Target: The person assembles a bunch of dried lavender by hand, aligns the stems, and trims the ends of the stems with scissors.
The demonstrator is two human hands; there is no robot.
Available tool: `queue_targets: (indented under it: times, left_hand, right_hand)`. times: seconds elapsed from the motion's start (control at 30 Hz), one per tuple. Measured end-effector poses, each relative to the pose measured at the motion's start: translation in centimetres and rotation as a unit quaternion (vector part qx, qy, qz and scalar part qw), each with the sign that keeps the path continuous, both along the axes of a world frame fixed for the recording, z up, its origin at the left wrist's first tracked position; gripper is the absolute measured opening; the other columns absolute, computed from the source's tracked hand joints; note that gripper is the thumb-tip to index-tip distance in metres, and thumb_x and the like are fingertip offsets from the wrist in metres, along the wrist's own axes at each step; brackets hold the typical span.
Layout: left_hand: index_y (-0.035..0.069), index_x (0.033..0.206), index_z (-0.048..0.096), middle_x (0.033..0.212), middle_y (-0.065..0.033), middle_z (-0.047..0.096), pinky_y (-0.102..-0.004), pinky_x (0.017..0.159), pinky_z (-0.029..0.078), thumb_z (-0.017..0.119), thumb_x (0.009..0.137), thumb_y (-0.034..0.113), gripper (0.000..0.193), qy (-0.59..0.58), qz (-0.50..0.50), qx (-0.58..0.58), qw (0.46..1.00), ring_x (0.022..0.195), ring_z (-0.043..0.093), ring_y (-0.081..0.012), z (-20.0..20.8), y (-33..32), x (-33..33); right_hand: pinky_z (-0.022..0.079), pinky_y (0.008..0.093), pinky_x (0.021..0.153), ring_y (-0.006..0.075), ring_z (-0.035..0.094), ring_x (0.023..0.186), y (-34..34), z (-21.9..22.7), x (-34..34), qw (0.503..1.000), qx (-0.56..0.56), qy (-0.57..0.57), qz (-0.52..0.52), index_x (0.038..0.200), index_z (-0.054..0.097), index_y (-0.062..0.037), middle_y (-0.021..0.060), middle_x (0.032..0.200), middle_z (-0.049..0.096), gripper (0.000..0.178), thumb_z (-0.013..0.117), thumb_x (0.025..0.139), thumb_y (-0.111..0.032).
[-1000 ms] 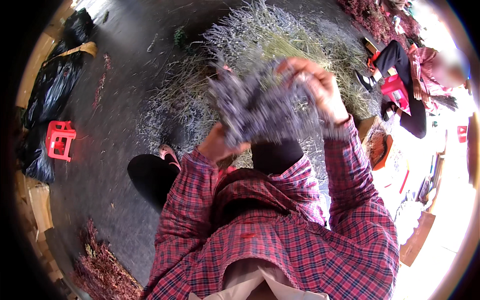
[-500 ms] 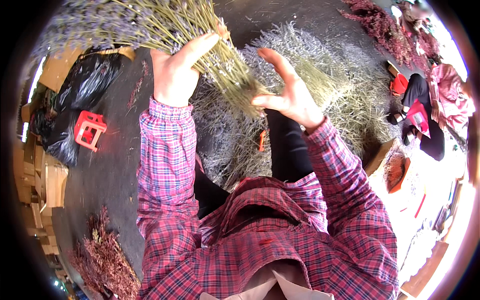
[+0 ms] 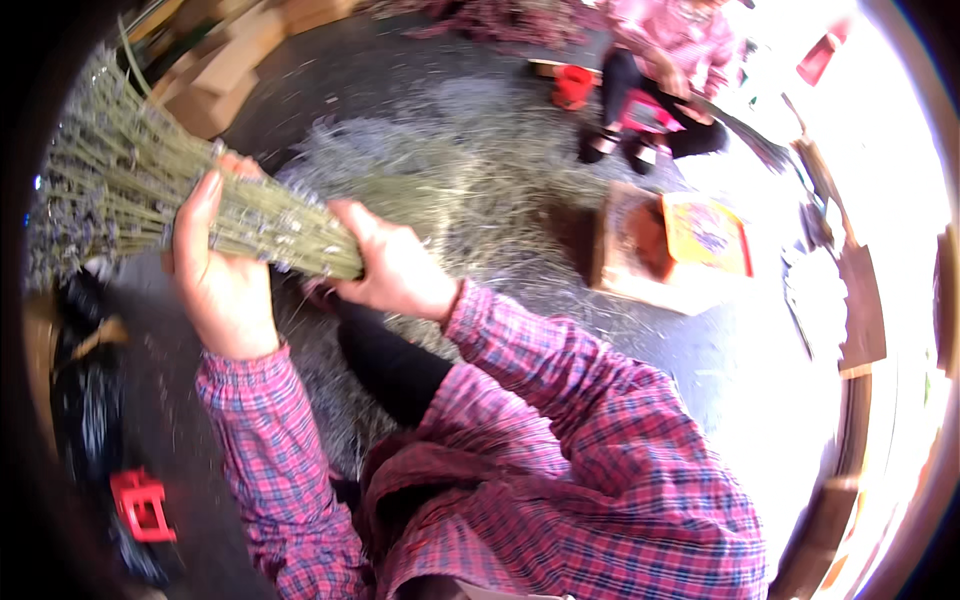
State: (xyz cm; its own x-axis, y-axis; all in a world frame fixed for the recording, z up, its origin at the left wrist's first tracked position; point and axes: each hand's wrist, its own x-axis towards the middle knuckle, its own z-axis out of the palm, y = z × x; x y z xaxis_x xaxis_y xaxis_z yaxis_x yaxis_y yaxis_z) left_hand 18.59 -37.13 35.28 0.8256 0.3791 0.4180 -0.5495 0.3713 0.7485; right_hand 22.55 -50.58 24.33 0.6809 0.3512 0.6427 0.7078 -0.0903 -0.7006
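Observation:
A thick bunch of dried lavender (image 3: 120,190) lies across my two hands, its purple-grey heads fanned out to the left and its stem ends to the right. My left hand (image 3: 222,265) is wrapped around the middle of the stems, thumb on top. At the cut ends, my right hand (image 3: 400,262) is closed round the stem butts, fingers partly hidden behind them. Beneath and beyond my hands, a wide heap of loose lavender stems (image 3: 480,190) covers the dark floor.
A co-worker in a pink checked shirt (image 3: 660,45) sits at the far right beside a red bucket (image 3: 573,87). An open carton (image 3: 615,245) with an orange tray (image 3: 705,235) stands at right. A red stool (image 3: 143,506) is at lower left. Cardboard boxes (image 3: 235,75) stack far left.
My view has turned to the right. My right hand, open beside the stem ends before, is now closed on them. The bunch still rests in my left hand.

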Motion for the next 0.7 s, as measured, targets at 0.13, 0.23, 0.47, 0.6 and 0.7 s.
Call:
queue_targets:
  times: [0.13,0.23,0.47,0.6,0.7]
  left_hand:
    - [-0.003,0.106,0.058,0.096,-0.0109,0.060,-0.0344,0.084,0.050,0.061,0.083,0.002,0.024,0.056,-0.080,-0.052,0.994,0.088,0.059,-0.0200,-3.4,-6.3,4.5]
    - [-0.001,0.104,0.059,0.098,-0.0092,0.062,-0.0352,0.082,0.050,0.065,0.082,0.003,0.023,0.106,-0.111,-0.013,0.988,0.087,0.059,-0.0188,-5.8,-11.0,7.0]
    - [0.009,0.145,0.022,0.129,-0.0109,0.046,-0.0413,0.103,0.036,0.062,0.087,0.025,0.072,0.142,-0.281,0.238,0.919,0.120,0.045,-0.0218,-9.4,-17.8,9.7]
    - [0.006,0.143,0.025,0.128,-0.0144,0.048,-0.0385,0.097,0.044,0.056,0.092,0.025,0.064,0.185,-0.320,0.274,0.888,0.110,0.053,-0.0215,-10.6,-16.4,9.7]
    - [0.005,0.141,0.031,0.121,-0.0134,0.053,-0.0352,0.091,0.048,0.055,0.093,0.024,0.056,0.237,-0.331,0.262,0.875,0.100,0.058,-0.0184,-12.8,-13.9,9.4]
  right_hand:
    - [0.052,0.0391,0.070,0.0351,0.065,0.082,-7.0,-3.8,1.9,0.993,-0.040,0.106,-0.009,0.117,0.045,-0.0023,0.0212,0.085,0.064,0.054,0.072,0.070,-0.010]
    - [0.052,0.0364,0.067,0.0285,0.066,0.074,-12.1,-6.3,1.3,0.983,-0.047,0.173,-0.033,0.112,0.046,0.0003,0.0186,0.081,0.064,0.045,0.068,0.074,-0.008]
    - [0.049,0.0315,0.082,0.0182,0.058,0.094,-22.9,-12.5,-1.3,0.927,0.119,0.307,-0.178,0.121,0.045,-0.0012,0.0066,0.102,0.060,0.049,0.066,0.077,-0.002]
    - [0.051,0.0286,0.066,0.0141,0.058,0.070,-30.7,-13.7,-1.8,0.849,0.249,0.312,-0.347,0.099,0.054,-0.0014,0.0042,0.082,0.060,0.028,0.066,0.074,-0.002]
    - [0.047,0.0274,0.055,0.0156,0.057,0.060,-38.0,-16.9,-0.9,0.790,0.369,0.269,-0.410,0.089,0.055,-0.0011,0.0054,0.073,0.059,0.014,0.063,0.078,-0.004]
